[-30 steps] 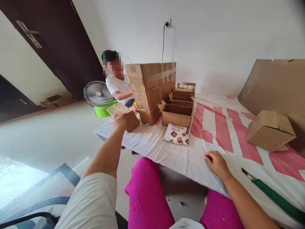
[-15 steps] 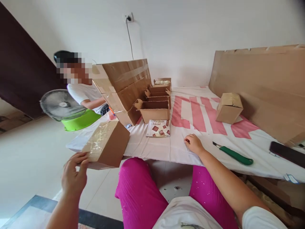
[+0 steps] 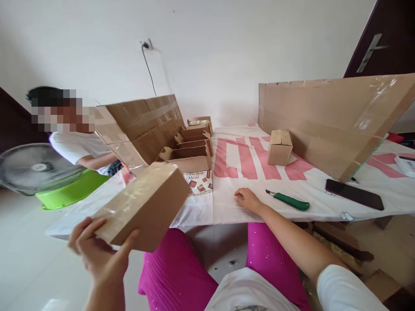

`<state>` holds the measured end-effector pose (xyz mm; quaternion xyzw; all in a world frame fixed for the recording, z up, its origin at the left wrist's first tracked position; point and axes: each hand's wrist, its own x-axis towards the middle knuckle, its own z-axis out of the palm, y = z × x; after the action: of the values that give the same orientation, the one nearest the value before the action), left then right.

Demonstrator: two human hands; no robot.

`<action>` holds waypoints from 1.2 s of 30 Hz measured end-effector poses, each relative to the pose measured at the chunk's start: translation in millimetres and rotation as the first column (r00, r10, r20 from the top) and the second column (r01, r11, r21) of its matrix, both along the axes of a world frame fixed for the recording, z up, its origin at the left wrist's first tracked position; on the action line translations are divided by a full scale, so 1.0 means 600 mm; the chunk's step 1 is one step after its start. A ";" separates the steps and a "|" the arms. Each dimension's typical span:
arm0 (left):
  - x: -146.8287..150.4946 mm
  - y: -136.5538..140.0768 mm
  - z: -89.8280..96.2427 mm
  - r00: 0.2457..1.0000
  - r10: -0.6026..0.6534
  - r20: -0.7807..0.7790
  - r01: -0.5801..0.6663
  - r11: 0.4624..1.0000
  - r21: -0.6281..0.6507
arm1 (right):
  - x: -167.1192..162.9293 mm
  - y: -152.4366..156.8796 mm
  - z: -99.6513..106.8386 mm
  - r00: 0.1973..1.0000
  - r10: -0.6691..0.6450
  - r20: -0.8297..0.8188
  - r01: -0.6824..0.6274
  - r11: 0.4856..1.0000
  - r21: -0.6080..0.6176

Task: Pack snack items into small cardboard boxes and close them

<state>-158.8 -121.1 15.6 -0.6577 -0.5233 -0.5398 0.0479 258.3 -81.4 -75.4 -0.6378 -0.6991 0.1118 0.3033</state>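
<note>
Brown cardboard is grasped by the left hand (image 3: 105, 255): a taped box (image 3: 152, 211) is held tilted at the left front edge of the cloth-covered surface (image 3: 223, 207), with the thumb and fingers spread around its near end. The right hand (image 3: 249, 200) is rested on the surface with loosely curled fingers; whether it is fully clenched cannot be told. Beyond the held box, a packet (image 3: 202, 183) printed "Meal" is partly hidden, and just behind it a row of open boxes (image 3: 191, 163) is set beside stacked sealed boxes (image 3: 136, 125). To the right of the right hand, a green cutter (image 3: 292, 201) is laid near a dark phone (image 3: 353, 194). Farther back, a small closed box (image 3: 280, 149) is placed near an upright cardboard panel (image 3: 324, 112). At far left, a co-worker (image 3: 74, 142) is seen beside a fan (image 3: 39, 166) and a green basin (image 3: 71, 190).
</note>
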 end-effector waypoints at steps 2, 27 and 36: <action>0.052 0.001 0.019 0.978 -0.202 0.044 0.197 0.974 0.110 | 0.032 -0.029 0.003 0.999 -0.042 0.009 0.042 0.999 0.011; 0.291 0.042 -0.086 0.746 -0.664 -0.044 0.632 0.728 -0.266 | 0.052 -0.110 0.278 0.888 0.184 0.420 -0.283 0.941 0.187; 0.291 0.035 -0.085 0.763 -0.646 -0.028 0.601 0.724 -0.337 | -0.038 -0.061 0.282 0.697 0.253 0.671 -0.377 0.925 0.042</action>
<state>15.8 -100.3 -35.2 -0.8315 -0.3435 -0.3869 -0.2024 235.2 -118.1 93.6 -0.4770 -0.8663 -0.1299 0.0713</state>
